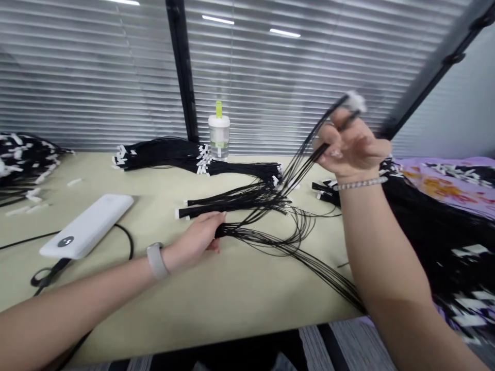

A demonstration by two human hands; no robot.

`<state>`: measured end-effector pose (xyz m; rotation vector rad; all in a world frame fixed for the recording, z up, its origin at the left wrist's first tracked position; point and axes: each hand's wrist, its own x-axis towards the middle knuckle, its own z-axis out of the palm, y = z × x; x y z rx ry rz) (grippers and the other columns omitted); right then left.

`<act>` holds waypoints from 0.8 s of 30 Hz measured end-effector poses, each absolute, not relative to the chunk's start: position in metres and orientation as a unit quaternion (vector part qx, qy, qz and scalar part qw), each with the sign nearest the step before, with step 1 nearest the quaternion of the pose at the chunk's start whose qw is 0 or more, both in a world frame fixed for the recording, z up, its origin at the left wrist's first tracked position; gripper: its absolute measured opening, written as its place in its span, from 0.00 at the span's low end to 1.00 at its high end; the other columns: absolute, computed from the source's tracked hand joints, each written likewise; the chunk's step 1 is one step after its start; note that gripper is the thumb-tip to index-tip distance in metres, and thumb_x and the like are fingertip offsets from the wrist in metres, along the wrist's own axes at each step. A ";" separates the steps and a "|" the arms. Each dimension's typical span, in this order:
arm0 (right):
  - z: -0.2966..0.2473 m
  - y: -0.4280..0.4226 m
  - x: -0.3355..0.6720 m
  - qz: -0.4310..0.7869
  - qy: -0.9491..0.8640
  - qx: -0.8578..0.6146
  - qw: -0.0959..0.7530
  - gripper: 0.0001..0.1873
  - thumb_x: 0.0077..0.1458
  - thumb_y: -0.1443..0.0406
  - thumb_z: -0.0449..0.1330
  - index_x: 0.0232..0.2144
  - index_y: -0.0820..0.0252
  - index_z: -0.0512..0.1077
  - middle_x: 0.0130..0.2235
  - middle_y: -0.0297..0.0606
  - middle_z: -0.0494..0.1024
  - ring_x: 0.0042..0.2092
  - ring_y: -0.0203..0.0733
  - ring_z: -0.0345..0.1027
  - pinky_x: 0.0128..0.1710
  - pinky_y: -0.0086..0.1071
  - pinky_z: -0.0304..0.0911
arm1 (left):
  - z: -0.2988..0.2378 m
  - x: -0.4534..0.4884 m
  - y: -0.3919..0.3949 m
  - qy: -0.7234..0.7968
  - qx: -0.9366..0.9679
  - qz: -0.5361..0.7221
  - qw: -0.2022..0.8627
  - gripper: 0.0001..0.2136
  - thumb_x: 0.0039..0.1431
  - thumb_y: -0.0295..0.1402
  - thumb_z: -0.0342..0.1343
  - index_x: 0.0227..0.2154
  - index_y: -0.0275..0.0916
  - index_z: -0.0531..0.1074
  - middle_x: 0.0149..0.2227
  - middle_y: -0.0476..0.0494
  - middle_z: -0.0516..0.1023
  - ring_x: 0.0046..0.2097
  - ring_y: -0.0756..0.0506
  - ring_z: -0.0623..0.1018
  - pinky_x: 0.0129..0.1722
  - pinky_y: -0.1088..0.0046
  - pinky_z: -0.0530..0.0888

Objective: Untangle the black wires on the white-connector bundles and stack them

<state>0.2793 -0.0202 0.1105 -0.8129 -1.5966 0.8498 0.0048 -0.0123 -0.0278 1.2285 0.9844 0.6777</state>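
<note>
My left hand point(201, 236) rests on the pale table point(232, 299), fingers wrapped round a bunch of thin black wires point(266, 239) where they gather. My right hand point(350, 147) is raised above the table, closed on the upper ends of the same wires, which carry a blurred white connector point(355, 100) at the top. The strands fan down from that hand to the table and trail off over the front edge at the right. Bundles of black wires with white ends point(232, 203) lie just behind my left hand.
A white power bank point(87, 226) with a black cable lies at the left, scissors point(46, 275) near it. A clear bottle with a green cap point(218, 134) stands at the back by more wire bundles point(162, 153). Heaps of wires lie far left point(23, 154) and right point(436, 226).
</note>
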 end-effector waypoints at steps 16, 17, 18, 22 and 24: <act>0.072 -0.014 0.200 0.397 -0.825 -0.389 0.104 0.18 0.56 0.55 0.49 0.29 0.64 0.68 0.19 0.29 0.63 0.21 0.27 0.53 0.22 0.23 0.51 | -0.021 0.005 -0.033 0.463 0.589 0.331 0.573 0.18 0.55 0.51 0.43 0.28 0.40 0.63 0.18 0.55 0.54 0.16 0.54 0.60 0.11 0.80 0.61; 0.062 -0.013 0.196 0.401 -0.823 -0.394 0.079 0.19 0.57 0.55 0.48 0.29 0.64 0.69 0.19 0.29 0.63 0.22 0.26 0.53 0.23 0.23 0.52 | -0.023 0.004 -0.033 0.466 0.593 0.333 0.566 0.19 0.55 0.52 0.42 0.28 0.40 0.64 0.18 0.54 0.56 0.16 0.54 0.61 0.11 0.80 0.61; 0.054 -0.012 0.194 0.405 -0.822 -0.397 0.060 0.20 0.57 0.55 0.47 0.29 0.64 0.69 0.20 0.29 0.62 0.22 0.26 0.51 0.23 0.23 0.51 | -0.024 0.004 -0.034 0.468 0.599 0.333 0.558 0.19 0.55 0.52 0.42 0.28 0.39 0.64 0.17 0.54 0.57 0.16 0.53 0.62 0.12 0.79 0.62; 0.033 -0.008 0.190 0.440 -0.822 -0.361 0.021 0.17 0.56 0.56 0.49 0.34 0.64 0.68 0.22 0.29 0.61 0.22 0.26 0.50 0.21 0.22 0.50 | -0.024 0.004 -0.036 0.456 0.627 0.316 0.547 0.18 0.56 0.49 0.42 0.24 0.39 0.63 0.15 0.53 0.60 0.15 0.52 0.64 0.12 0.77 0.63; 0.031 -0.007 0.192 0.458 -0.823 -0.336 0.007 0.17 0.57 0.57 0.49 0.38 0.64 0.67 0.24 0.29 0.61 0.24 0.26 0.53 0.23 0.22 0.53 | -0.023 0.005 -0.037 0.451 0.629 0.309 0.552 0.17 0.55 0.48 0.45 0.24 0.39 0.63 0.16 0.52 0.62 0.16 0.52 0.64 0.12 0.77 0.63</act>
